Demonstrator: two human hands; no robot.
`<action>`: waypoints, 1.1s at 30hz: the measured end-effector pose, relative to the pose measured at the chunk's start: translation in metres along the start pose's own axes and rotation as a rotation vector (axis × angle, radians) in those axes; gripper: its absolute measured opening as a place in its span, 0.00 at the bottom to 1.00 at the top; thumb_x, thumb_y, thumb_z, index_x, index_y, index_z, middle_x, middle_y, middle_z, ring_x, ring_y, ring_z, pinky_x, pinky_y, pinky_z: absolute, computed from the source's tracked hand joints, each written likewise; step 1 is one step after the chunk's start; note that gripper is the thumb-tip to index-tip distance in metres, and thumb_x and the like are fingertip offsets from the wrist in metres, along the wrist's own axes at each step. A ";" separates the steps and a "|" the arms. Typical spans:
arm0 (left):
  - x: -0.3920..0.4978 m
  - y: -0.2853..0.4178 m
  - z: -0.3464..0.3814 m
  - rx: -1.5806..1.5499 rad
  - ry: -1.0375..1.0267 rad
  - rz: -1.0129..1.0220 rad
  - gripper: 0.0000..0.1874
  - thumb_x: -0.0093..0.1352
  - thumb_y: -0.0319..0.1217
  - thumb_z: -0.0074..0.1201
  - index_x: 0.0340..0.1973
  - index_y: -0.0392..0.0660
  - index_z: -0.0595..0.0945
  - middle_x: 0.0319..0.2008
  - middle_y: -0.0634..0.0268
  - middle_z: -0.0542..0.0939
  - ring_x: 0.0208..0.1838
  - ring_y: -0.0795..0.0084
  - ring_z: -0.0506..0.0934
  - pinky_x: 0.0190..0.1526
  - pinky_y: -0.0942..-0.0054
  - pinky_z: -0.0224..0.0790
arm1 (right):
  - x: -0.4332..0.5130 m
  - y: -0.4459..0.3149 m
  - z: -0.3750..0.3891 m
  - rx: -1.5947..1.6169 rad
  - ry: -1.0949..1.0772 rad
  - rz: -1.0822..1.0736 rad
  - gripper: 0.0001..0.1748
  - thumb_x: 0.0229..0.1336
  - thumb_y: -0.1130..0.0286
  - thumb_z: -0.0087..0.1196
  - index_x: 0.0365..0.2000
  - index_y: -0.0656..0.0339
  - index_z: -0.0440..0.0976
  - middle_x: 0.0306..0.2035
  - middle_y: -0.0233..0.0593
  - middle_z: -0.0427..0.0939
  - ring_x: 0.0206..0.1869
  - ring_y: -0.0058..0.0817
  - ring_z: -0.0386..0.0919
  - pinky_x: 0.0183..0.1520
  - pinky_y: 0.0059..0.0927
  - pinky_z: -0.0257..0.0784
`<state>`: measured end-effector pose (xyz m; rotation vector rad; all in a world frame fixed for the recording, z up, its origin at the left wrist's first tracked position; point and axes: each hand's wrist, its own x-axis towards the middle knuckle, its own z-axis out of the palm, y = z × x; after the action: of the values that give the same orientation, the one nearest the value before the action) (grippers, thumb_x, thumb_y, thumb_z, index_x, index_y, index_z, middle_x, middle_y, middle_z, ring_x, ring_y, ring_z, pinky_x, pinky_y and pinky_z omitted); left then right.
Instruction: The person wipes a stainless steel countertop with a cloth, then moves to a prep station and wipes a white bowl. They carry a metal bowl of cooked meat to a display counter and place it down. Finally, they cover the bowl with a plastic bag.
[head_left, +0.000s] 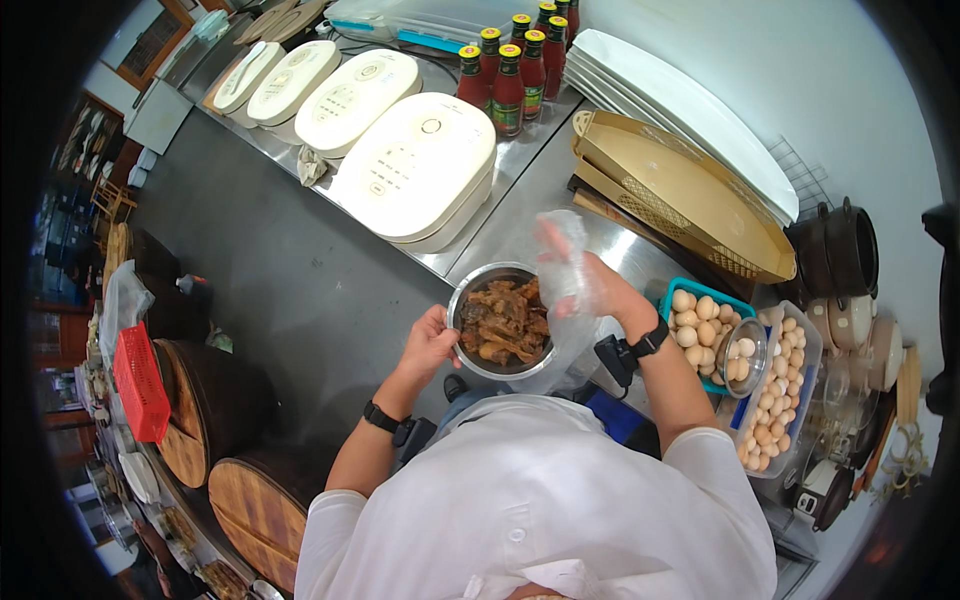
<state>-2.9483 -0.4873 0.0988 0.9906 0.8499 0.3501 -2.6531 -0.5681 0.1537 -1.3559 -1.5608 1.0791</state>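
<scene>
My left hand (433, 337) grips the left rim of a round metal bowl (459, 352) in front of my body. Dark brown cooked pieces, which look like meat, fill much of the bowl (501, 319). A thin clear plastic bag or glove (564, 274) covers the fingers of my right hand (581, 281), which is over the right side of the bowl. The plastic hangs loosely down beside the bowl's right rim. Whether the right fingers hold anything inside the plastic cannot be made out.
White rice cookers (420, 165) line the steel counter (517, 225). Behind them stand bottles of red sauce (507, 90). Tan baskets (675, 187) and white platters (690, 112) lie at the right. Eggs fill a teal basket (667, 300) and a clear tub (808, 360). Wooden-lidded barrels (259, 510) are left.
</scene>
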 end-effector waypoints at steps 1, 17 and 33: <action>0.001 -0.002 0.000 0.014 -0.011 -0.021 0.05 0.64 0.20 0.44 0.35 0.40 0.70 0.27 0.63 0.78 0.18 0.77 0.74 0.17 0.80 0.70 | 0.009 -0.011 0.007 -0.084 -0.053 -0.045 0.73 0.30 0.29 0.64 0.68 0.60 0.41 0.65 0.56 0.58 0.60 0.45 0.67 0.61 0.44 0.62; 0.048 -0.019 0.018 -0.165 0.152 0.208 0.12 0.66 0.21 0.48 0.46 0.38 0.74 0.41 0.63 0.79 0.41 0.77 0.76 0.43 0.77 0.72 | 0.032 -0.052 0.147 -1.319 -0.112 0.000 0.34 0.51 0.68 0.53 0.59 0.69 0.62 0.64 0.59 0.57 0.63 0.66 0.56 0.61 0.64 0.54; 0.093 -0.027 0.032 -0.233 0.170 0.212 0.08 0.65 0.21 0.52 0.28 0.45 0.69 0.24 0.72 0.73 0.24 0.85 0.69 0.23 0.83 0.61 | -0.010 -0.039 0.108 -0.398 0.149 -0.012 0.23 0.52 0.66 0.58 0.46 0.68 0.68 0.46 0.49 0.71 0.45 0.46 0.74 0.43 0.39 0.75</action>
<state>-2.8680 -0.4630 0.0417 0.8422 0.8370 0.7069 -2.7662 -0.5918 0.1542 -1.6451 -1.7266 0.6606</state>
